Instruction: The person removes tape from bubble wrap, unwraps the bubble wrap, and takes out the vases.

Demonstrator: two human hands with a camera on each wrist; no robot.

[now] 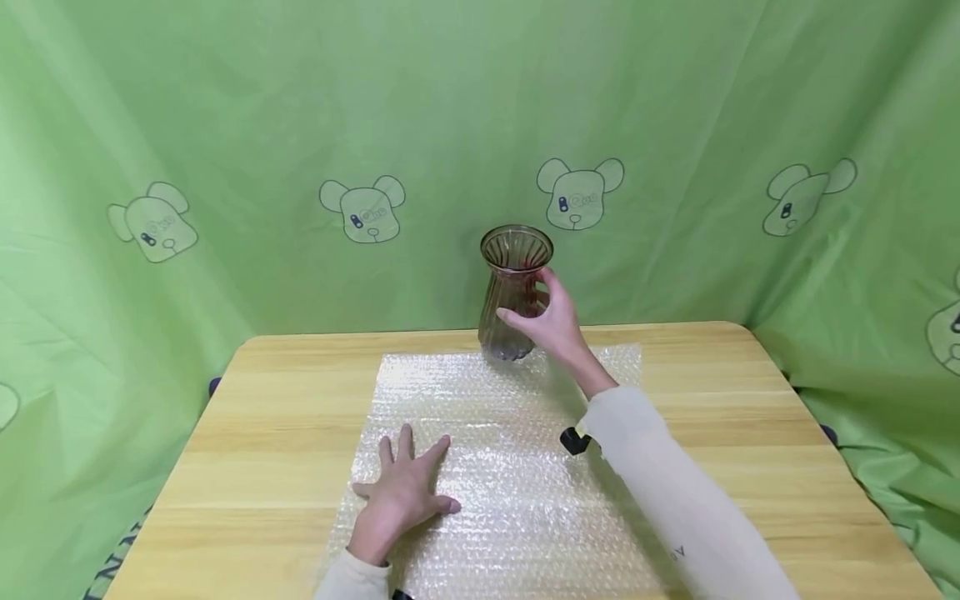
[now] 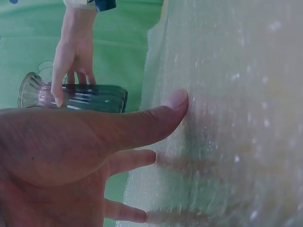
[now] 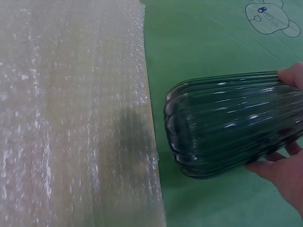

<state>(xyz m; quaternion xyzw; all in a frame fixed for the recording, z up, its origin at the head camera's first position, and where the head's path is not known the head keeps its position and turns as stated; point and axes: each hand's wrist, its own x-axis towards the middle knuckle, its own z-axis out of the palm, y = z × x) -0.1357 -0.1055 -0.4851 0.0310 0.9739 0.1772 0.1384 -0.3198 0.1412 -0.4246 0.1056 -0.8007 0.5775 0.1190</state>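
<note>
A ribbed, dark-tinted glass vase (image 1: 498, 321) with a flared rim is upright at the far edge of the table. My right hand (image 1: 553, 321) grips it around the side, thumb in front, below the rim. In the right wrist view the base of the vase (image 3: 213, 127) hangs apart from the sheet. A sheet of bubble wrap (image 1: 510, 475) lies flat on the table. My left hand (image 1: 405, 492) rests on its left part with fingers spread. In the left wrist view the thumb and fingertips of the left hand (image 2: 61, 156) touch the bubble wrap (image 2: 236, 118).
The wooden table (image 1: 270, 433) extends on both sides of the sheet. A green curtain (image 1: 450, 100) printed with bear heads hangs right behind the table's far edge and at both sides. A small black device (image 1: 574, 440) is at the right wrist.
</note>
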